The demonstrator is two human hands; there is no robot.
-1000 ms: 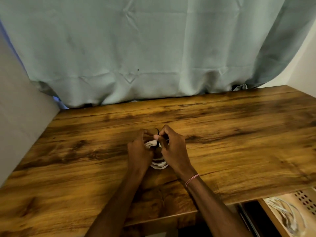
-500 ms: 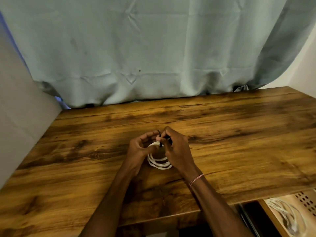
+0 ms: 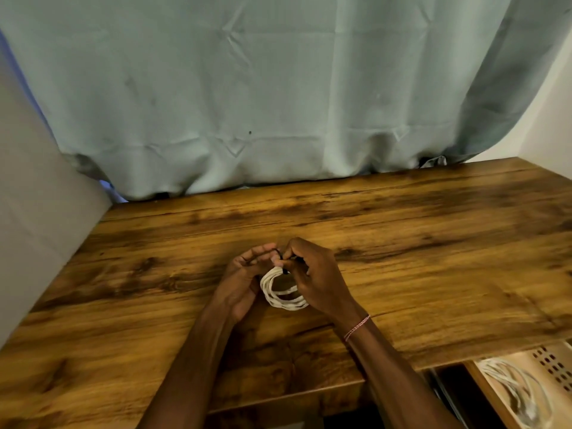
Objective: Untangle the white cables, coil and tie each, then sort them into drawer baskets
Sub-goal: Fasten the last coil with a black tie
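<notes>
White cable coil (image 3: 288, 301) on worktop (image 3: 433, 243), long axis near-to-far, tied end pointing away. Right hand (image 3: 315, 278) pinches black tie (image 3: 283, 270); left hand (image 3: 243, 281) fingers curl onto that end.

Wooden desk (image 3: 402, 243) before a pale green curtain (image 3: 247, 88).

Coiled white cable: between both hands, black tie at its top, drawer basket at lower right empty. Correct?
One thing's off: the basket isn't empty. A white cable lies in it, as the head view shows. The rest stands: the coiled cable sits between the left hand and right hand, black tie at its top.
</notes>
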